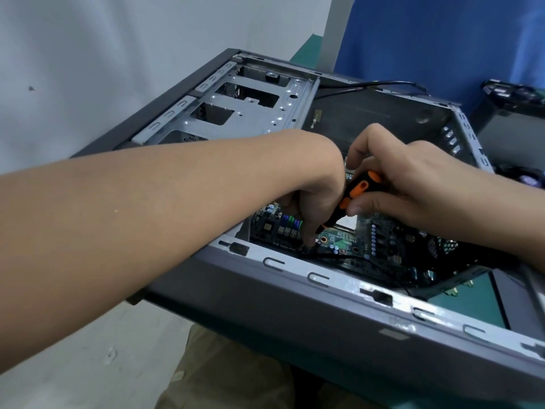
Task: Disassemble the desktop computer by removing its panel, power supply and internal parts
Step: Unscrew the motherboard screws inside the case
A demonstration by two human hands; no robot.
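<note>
The grey computer case [295, 314] lies on its side with the panel off, its inside open to me. A green motherboard [380, 240] sits at the bottom of it. My right hand [413, 184] grips an orange-and-black screwdriver [354, 193], tilted down-left with its tip near a screw hole on the board. My left hand [312, 202] reaches into the case, fingers curled down beside the screwdriver tip and touching the board's near edge. What its fingertips hold is hidden.
The metal drive cage [247, 110] fills the case's far left part. A black cable [368, 84] runs along the far edge. A blue partition [442, 39] stands behind, with dark equipment [516, 107] at the right. A green mat [472, 299] shows under the case.
</note>
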